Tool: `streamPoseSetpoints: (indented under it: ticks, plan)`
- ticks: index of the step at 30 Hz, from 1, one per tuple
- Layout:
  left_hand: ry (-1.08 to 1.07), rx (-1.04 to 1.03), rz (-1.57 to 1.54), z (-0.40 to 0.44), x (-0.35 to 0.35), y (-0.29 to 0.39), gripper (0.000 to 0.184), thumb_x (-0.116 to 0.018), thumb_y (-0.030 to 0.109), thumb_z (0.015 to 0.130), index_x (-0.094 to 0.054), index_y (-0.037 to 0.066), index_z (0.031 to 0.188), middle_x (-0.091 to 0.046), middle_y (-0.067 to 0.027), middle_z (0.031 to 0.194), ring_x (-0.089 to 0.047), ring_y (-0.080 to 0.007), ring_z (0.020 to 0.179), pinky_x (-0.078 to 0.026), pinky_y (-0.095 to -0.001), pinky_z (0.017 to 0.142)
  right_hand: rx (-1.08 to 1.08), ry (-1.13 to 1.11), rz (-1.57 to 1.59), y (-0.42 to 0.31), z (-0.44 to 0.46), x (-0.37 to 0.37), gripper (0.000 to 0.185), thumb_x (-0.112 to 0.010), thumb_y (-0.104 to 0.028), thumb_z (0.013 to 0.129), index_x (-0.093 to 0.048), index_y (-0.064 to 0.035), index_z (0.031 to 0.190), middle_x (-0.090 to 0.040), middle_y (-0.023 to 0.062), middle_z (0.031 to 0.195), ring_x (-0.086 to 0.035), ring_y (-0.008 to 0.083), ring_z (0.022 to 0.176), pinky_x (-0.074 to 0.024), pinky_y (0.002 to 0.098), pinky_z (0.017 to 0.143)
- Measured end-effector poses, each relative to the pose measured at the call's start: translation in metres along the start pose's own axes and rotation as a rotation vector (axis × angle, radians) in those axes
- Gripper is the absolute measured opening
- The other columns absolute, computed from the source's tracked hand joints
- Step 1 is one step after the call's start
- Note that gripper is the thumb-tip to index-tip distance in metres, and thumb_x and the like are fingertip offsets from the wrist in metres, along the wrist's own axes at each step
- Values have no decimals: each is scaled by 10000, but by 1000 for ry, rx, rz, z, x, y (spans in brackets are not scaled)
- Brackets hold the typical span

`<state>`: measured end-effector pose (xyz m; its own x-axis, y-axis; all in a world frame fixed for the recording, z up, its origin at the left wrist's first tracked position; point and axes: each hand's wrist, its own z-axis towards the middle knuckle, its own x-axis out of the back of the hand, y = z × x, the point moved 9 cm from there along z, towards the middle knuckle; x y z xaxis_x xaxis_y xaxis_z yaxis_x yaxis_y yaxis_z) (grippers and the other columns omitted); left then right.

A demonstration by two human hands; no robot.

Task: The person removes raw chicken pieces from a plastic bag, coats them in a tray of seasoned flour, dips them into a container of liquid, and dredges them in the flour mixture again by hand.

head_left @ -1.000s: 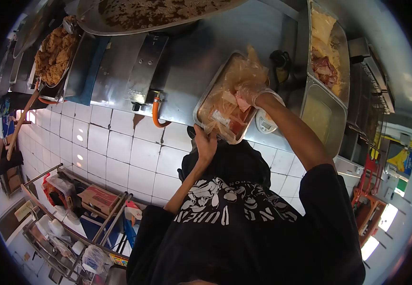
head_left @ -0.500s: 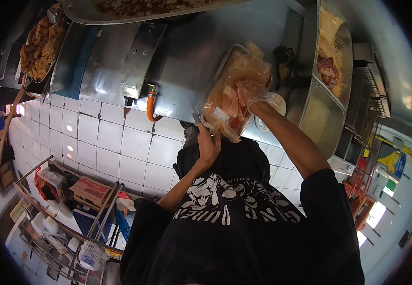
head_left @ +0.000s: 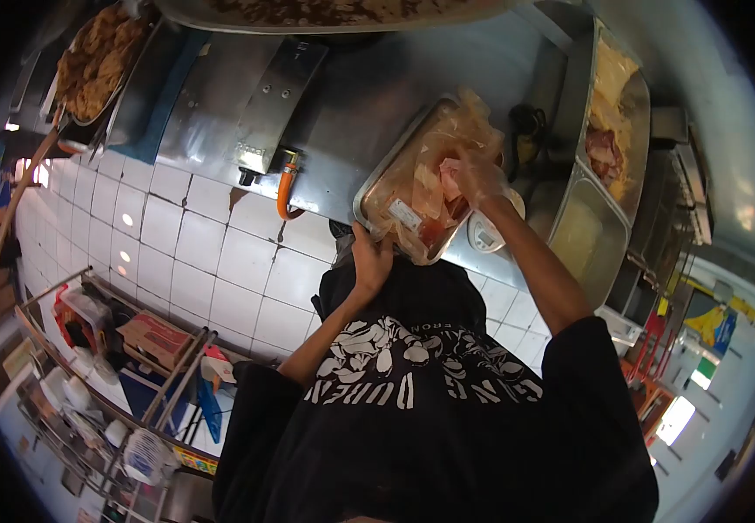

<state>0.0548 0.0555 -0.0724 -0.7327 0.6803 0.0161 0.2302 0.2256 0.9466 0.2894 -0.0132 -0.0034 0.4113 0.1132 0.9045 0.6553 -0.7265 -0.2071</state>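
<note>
Pinching pink meat (head_left: 450,180) in tray (head_left: 397,153) with right hand (head_left: 484,177); left hand (head_left: 372,261) at its rim, grip unclear

The piece of meat (head_left: 450,181) is of a light pink colour, and the plastic bag (head_left: 460,122) has a pale, yellowish-orange tone. On it, the label (head_left: 405,213) is white with dark marks. The tray (head_left: 395,150) is silver-grey, as is the counter (head_left: 351,113). The weighing scale (head_left: 484,234) is white. The shirt (head_left: 421,462) is black, decorated with white letters and white drawn figures. The hose (head_left: 286,193) is bright orange. The floor tiles (head_left: 229,235) are white, with dark lines which form a grid. The fried food (head_left: 103,65) is golden brown.
</note>
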Motion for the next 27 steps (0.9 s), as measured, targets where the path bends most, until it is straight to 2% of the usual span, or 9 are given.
streamPoseSetpoints:
  ticks: [3,5,9,11,15,17,21,24,27]
  plan:
    - [14,4,72,2,2,-5,410,-603,38,819,-345,-48,1125,-639,-251,867,-670,-318,665,-522,-376,571,-116,181,151,0,-16,26,353,-650,-192,776,-600,-74,1105,-637,203,1016,-614,367,937,-497,409,807]
    - [23,35,37,5,4,-1,411,-608,44,817,-349,-47,1123,-641,-239,863,-665,-300,652,-518,-370,563,-137,482,324,5,-35,43,307,-632,-209,786,-634,-88,1068,-651,213,975,-628,371,907,-496,430,794]
    - [56,-85,98,6,4,-7,414,-615,45,814,-360,-37,1130,-642,-211,844,-650,-259,619,-507,-349,546,-326,252,438,26,-35,-18,245,-621,-250,794,-669,-70,953,-656,192,910,-639,346,873,-508,417,764]
    - [31,-47,66,5,3,1,412,-614,45,816,-360,-36,1130,-641,-207,846,-649,-248,613,-508,-338,537,-444,74,239,47,-15,-70,330,-644,-347,766,-683,-41,885,-670,186,889,-651,339,852,-511,409,762]
    - [2,50,-29,3,0,9,394,-615,49,826,-362,-38,1114,-641,-202,862,-646,-222,594,-511,-310,504,-426,275,228,11,-21,-25,418,-639,-406,754,-679,-16,899,-677,196,888,-659,331,867,-513,406,772]
    - [5,38,-48,3,1,10,386,-615,52,829,-363,-39,1107,-640,-197,859,-642,-216,584,-511,-305,493,-591,239,317,10,-24,-22,432,-634,-394,758,-670,5,919,-671,212,930,-651,336,910,-507,403,791]
    - [-11,57,-28,5,1,1,371,-614,48,836,-363,-38,1096,-635,-188,868,-639,-207,586,-512,-304,486,-589,167,478,18,-18,-31,427,-628,-380,765,-668,6,943,-660,237,959,-646,353,917,-505,402,782]
    - [32,-62,64,8,4,0,363,-610,44,838,-365,-36,1093,-628,-191,894,-642,-205,601,-516,-305,491,-386,65,689,53,12,-59,435,-620,-366,776,-659,8,993,-649,231,1021,-626,360,968,-491,395,809]
    - [-26,51,-47,7,3,9,358,-613,50,839,-366,-35,1085,-624,-201,922,-650,-211,623,-521,-304,494,-115,-232,456,22,8,-30,376,-596,-302,812,-629,-10,1046,-663,207,943,-652,342,850,-504,403,734]
